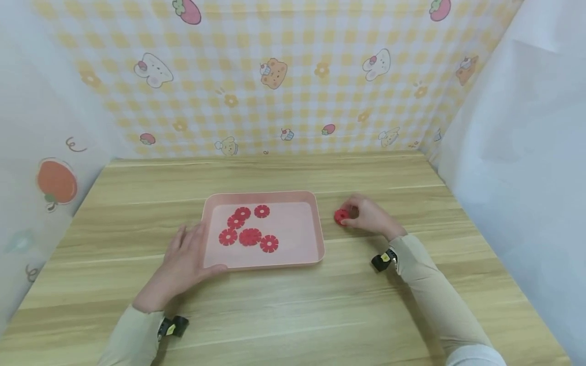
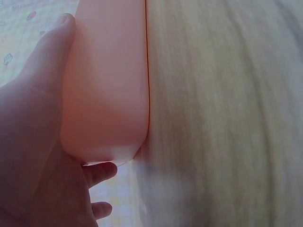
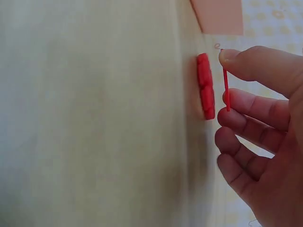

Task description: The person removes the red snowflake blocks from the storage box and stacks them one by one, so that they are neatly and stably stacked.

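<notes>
My right hand is right of the tray and pinches a thin red interlocking disc between thumb and fingertips. Seen edge-on in the right wrist view, that disc is just off a small stack of red discs on the table. The pink tray lies to the left of it, with several red notched discs spread over its left half, some overlapping. My left hand rests at the tray's near left corner. Its fingers lie along the left side and its thumb along the front rim.
The wood-grain table reaches back to a yellow checked backdrop. A white sheet hangs along the right side, and a patterned white one along the left. Each wrist carries a small black camera.
</notes>
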`<control>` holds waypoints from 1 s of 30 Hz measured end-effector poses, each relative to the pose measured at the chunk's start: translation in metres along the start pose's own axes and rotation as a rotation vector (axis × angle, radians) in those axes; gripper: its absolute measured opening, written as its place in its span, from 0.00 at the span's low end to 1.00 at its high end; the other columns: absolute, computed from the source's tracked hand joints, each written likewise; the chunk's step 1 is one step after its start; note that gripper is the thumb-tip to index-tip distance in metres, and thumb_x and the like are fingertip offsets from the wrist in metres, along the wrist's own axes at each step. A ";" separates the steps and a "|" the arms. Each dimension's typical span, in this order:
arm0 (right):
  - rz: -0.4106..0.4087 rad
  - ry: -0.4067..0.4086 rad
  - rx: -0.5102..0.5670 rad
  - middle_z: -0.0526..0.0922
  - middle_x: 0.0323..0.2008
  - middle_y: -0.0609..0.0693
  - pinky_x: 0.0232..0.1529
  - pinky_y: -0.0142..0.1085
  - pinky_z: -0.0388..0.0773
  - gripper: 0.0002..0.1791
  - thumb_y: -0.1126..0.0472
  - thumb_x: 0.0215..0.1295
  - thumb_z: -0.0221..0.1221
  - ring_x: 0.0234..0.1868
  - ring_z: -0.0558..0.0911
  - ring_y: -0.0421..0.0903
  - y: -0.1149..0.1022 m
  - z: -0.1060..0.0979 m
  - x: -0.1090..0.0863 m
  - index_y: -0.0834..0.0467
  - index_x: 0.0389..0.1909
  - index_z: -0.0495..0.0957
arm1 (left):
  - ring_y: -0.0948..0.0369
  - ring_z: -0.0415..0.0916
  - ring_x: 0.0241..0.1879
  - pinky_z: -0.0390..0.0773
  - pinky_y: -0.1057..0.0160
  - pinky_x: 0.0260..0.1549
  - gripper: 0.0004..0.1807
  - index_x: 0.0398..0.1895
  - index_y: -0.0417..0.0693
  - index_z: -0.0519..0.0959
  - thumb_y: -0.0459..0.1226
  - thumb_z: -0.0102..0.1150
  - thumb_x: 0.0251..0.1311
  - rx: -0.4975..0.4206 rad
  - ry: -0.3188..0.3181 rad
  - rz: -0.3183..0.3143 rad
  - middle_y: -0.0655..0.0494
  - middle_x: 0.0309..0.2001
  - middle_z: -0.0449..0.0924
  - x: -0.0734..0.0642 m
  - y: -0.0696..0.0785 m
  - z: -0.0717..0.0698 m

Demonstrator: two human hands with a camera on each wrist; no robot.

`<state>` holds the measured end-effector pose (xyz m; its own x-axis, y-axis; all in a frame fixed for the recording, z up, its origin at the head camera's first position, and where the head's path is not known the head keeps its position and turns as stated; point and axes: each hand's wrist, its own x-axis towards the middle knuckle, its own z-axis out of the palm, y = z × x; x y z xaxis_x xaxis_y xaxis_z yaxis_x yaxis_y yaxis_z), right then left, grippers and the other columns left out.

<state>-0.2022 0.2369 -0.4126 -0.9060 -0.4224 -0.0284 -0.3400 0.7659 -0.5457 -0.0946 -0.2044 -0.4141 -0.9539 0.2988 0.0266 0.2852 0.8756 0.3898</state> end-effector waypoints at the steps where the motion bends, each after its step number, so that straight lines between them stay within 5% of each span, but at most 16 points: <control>1: 0.002 0.000 -0.003 0.80 0.39 0.51 0.46 0.41 0.76 0.16 0.58 0.52 0.70 0.41 0.77 0.47 0.002 0.001 0.000 0.59 0.41 0.80 | 0.36 0.46 0.70 0.40 0.35 0.68 0.65 0.72 0.31 0.45 0.66 0.63 0.45 -0.002 -0.002 -0.003 0.30 0.70 0.52 0.000 0.000 0.000; 20: -0.002 -0.012 -0.016 0.81 0.44 0.55 0.49 0.44 0.79 0.20 0.59 0.54 0.69 0.45 0.80 0.49 0.005 0.001 -0.001 0.63 0.46 0.79 | 0.34 0.44 0.69 0.41 0.33 0.67 0.66 0.73 0.31 0.44 0.67 0.63 0.44 0.000 -0.002 -0.003 0.30 0.69 0.53 0.001 -0.003 0.003; 30: -0.028 -0.018 0.045 0.83 0.40 0.52 0.43 0.39 0.76 0.15 0.61 0.58 0.63 0.40 0.78 0.47 -0.027 -0.009 0.014 0.61 0.46 0.81 | 0.37 0.49 0.69 0.40 0.35 0.68 0.66 0.72 0.31 0.45 0.67 0.63 0.44 0.000 0.006 0.016 0.31 0.69 0.53 0.002 -0.004 0.004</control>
<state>-0.2084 0.2147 -0.3905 -0.8913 -0.4526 -0.0273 -0.3534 0.7312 -0.5835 -0.0971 -0.2060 -0.4198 -0.9499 0.3101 0.0382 0.3000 0.8710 0.3891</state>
